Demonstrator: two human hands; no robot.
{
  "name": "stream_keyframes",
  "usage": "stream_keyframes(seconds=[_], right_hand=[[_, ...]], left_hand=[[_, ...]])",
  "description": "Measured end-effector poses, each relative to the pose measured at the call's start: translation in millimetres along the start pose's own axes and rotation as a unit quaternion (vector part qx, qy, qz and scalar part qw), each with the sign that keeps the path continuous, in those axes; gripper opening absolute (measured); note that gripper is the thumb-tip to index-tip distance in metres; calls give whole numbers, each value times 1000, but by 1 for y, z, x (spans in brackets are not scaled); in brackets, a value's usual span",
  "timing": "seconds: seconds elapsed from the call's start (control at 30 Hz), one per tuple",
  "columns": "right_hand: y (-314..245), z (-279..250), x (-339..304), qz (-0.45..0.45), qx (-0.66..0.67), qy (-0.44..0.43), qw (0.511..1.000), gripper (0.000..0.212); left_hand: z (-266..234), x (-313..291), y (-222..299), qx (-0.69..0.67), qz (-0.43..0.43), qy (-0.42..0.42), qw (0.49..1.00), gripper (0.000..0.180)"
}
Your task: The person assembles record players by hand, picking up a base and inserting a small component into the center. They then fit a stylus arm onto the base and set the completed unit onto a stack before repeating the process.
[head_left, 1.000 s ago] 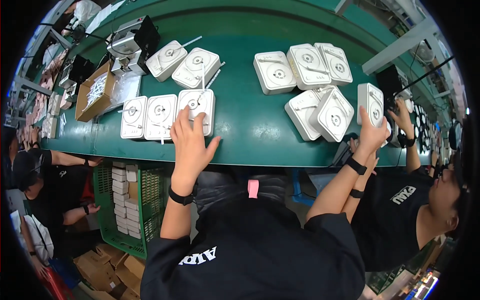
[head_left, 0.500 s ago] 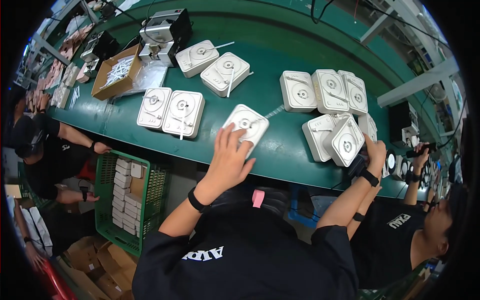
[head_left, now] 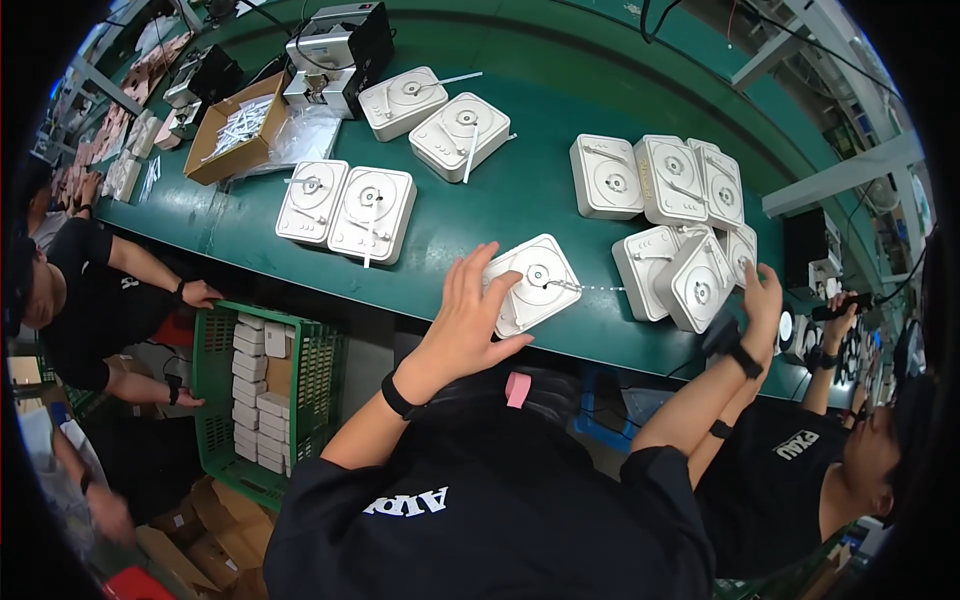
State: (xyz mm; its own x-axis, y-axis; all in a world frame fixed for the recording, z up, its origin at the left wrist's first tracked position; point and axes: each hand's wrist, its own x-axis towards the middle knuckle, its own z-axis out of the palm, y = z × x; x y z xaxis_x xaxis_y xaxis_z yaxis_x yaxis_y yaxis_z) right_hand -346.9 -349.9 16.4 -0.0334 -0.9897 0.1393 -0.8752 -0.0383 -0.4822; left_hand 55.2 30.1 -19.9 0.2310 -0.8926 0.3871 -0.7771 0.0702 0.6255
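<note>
A white, square, record-player-shaped device (head_left: 537, 273) lies turned on the table in front of me. A thin, clear strip runs from it toward the right. My left hand (head_left: 467, 312) is at its left side, fingers spread and the fingertips over its top, not wrapped round it. At the right, another white device (head_left: 697, 283) leans tilted on a similar white device (head_left: 646, 270). My right hand (head_left: 762, 305) is just right of the tilted device, its fingers apart and partly raised, with nothing visible in them.
More white devices (head_left: 605, 178) stand at the back right, others (head_left: 371, 215) at the left. A cardboard box (head_left: 235, 135) of white sticks sits beside grey-black machines (head_left: 340, 60). A green crate (head_left: 245, 470) of white boxes stands on the left floor. People work on both sides.
The device before me has turned and shifted right, with my left hand following. My right hand has come off the tilted device, which has turned and settled against the one beneath.
</note>
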Motion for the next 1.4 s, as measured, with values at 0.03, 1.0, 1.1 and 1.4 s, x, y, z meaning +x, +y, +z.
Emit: stream_keyframes(seconds=[0.03,1.0,1.1,1.4], right_hand=[[18,-10,-11,-83,-17,68,994,58],[-177,72,-234,-504,153,-199,826,19],[-180,80,-226,-550,174,-204,791,21],[-187,86,-224,-568,153,-243,771,23]], left_hand=[[2,2,-1,-19,4,-18,1000,75],[45,24,-18,-44,49,55,996,80],[50,23,-20,-20,32,73,997,78],[50,22,-26,-46,47,71,995,80]])
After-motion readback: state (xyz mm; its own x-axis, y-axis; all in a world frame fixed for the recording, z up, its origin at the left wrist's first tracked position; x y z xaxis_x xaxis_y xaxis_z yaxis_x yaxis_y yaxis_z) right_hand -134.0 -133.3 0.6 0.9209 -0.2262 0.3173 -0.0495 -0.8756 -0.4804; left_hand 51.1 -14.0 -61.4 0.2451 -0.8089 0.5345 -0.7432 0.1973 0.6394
